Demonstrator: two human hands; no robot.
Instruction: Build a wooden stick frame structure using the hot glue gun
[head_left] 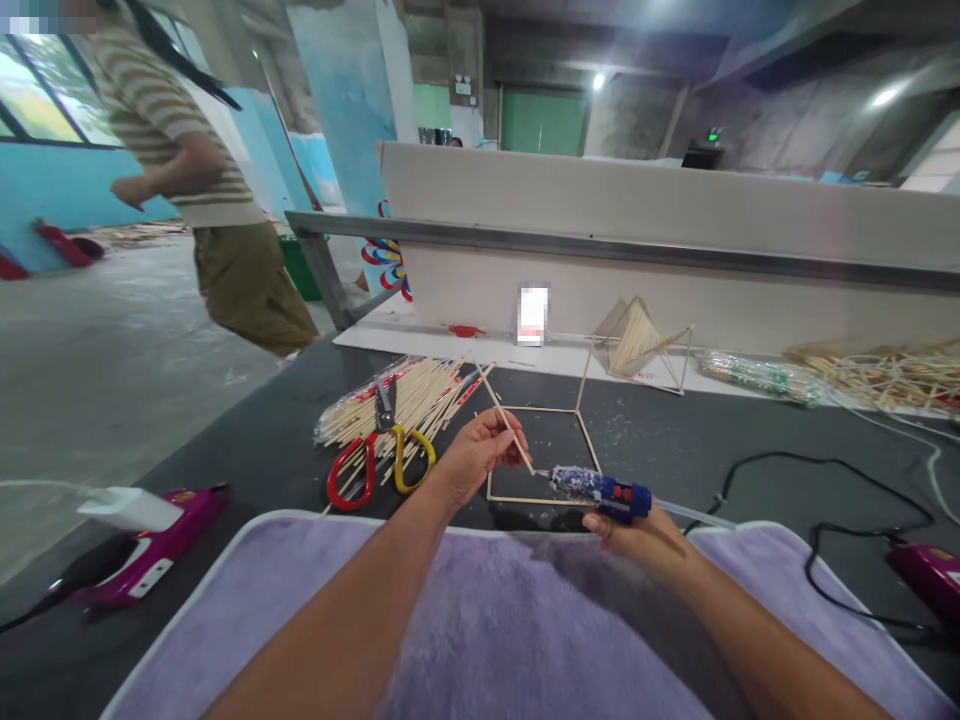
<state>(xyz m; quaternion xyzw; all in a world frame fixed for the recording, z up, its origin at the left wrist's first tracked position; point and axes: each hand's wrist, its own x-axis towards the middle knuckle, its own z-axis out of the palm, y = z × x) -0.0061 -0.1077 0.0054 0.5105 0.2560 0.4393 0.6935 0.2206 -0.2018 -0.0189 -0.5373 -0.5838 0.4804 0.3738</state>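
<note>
My left hand (484, 447) pinches a thin wooden stick (513, 428), which slants down to the right. In my right hand (637, 537) is a blue glue gun (611, 493) with a clear glue stick (694, 514) out of its back. The nozzle meets or nearly meets the lower end of the wooden stick; I cannot tell whether they touch. Beneath them lies a frame of joined sticks (540, 500), with one stick rising from its far corner. Scissors (385, 430) with a red and a yellow handle rest on a bundle of sticks (431, 390) to the left.
A purple cloth (480, 620) covers the near table edge. Magenta power strips (161, 550) sit at both sides, with a black cable (795, 457) on the right. Farther back are a stick model (637, 340) and heaped sticks (885, 375). A person (195, 170) stands at the left.
</note>
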